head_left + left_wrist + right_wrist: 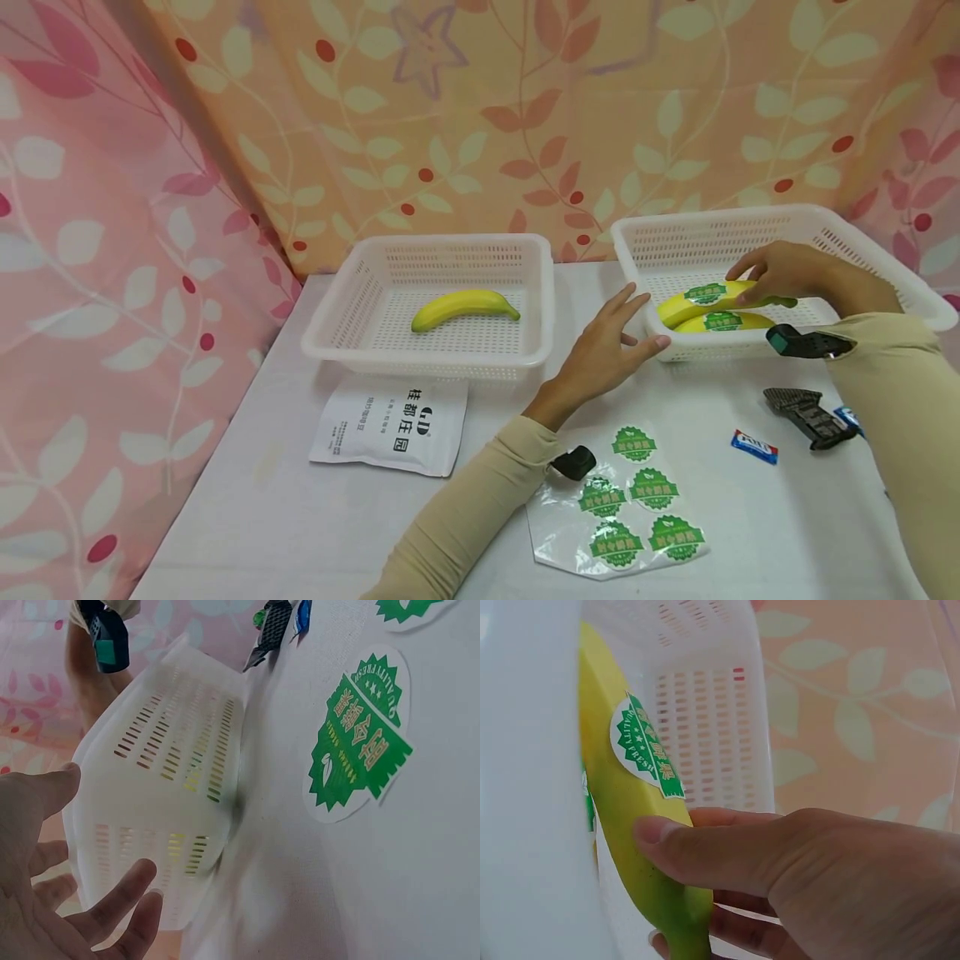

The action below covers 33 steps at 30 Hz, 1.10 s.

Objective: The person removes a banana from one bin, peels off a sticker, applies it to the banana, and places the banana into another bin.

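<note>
My right hand (780, 271) grips a yellow banana (701, 302) with a green sticker inside the right white basket (862, 237); in the right wrist view the thumb and fingers (705, 851) curl round that banana (622, 802). A second stickered banana (723, 322) lies just below it. My left hand (611, 342) hovers open by the basket's near left corner, fingers spread; the left wrist view shows its fingers (112, 904) close to the basket wall (165, 787), and whether they touch it is unclear. A plain banana (463, 307) lies in the left basket (330, 321).
A clear sheet of green stickers (633, 496) lies on the white table near my left forearm. A white printed pouch (390, 425) sits in front of the left basket. A black clip (810, 415) and a small blue-red packet (754, 447) lie at the right. Floral curtains surround the table.
</note>
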Motion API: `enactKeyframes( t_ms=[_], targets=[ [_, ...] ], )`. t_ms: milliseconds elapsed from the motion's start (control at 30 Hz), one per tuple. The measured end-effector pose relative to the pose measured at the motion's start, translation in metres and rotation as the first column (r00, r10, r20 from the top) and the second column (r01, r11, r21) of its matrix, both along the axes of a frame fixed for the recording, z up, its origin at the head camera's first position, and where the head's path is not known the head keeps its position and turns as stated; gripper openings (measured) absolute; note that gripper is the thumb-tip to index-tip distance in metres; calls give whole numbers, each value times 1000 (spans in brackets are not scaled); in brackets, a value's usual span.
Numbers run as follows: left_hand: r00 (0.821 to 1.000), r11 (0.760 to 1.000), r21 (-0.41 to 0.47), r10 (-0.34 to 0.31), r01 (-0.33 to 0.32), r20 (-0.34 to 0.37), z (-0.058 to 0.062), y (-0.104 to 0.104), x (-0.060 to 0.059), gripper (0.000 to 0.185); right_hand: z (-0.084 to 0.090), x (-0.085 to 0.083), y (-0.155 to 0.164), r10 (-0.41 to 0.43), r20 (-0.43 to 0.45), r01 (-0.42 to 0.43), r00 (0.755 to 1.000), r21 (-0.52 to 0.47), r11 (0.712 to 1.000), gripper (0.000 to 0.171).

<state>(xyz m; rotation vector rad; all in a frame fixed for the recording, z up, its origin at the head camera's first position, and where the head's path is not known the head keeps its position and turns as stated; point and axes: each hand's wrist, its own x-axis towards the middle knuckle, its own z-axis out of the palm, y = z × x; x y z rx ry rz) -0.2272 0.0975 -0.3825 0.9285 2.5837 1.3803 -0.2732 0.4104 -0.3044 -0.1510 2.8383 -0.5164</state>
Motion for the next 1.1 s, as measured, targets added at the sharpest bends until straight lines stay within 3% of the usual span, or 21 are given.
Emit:
enactKeyframes(
  t_ms=[333,567,967,1100],
  targets=[
    [1000,1000,4,-4,4,2,0,0,0,72,-1,7,1,38,1,-38,999,-32,999,53],
    [1000,1000,-4,2,-2,-3,0,1,0,72,-4,19,-6,32,-47,-35,998,-63,997,51],
    [1000,1000,-11,8,-8,11,-1,2,3,71,-14,64,-47,20,-201,-42,979,-103,994,48],
    [1000,1000,-9,8,-8,13,1,3,5,71,-17,82,-66,26,-293,-70,956,-141,988,46]
  ],
)
